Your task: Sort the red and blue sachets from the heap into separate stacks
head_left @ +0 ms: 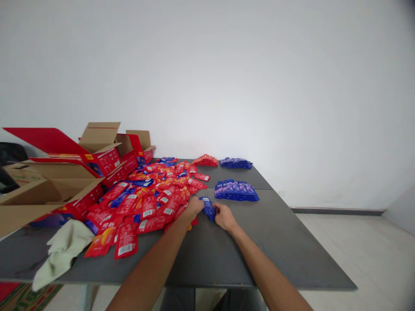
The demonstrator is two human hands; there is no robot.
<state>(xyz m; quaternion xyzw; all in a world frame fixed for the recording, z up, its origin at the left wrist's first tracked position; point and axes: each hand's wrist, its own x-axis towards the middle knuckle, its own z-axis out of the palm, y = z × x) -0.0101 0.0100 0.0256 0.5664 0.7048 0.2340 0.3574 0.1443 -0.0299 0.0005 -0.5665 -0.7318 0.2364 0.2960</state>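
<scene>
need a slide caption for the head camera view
Two hands hold a blue pouch beside a spread of red and blue pouches

A plain white wall [259, 77] fills the upper part of the frame, brightest near the middle and greyer toward the upper corners. A dark baseboard [337, 211] runs along its foot at the right, ending where another pale wall [403, 207] meets it. Below lies a light, glossy floor [363, 246] with faint seams. A dark grey table [292, 259] spans the lower frame, a straight seam crossing its top. Part of a black chair-like object [13, 153] shows at the left edge.
</scene>
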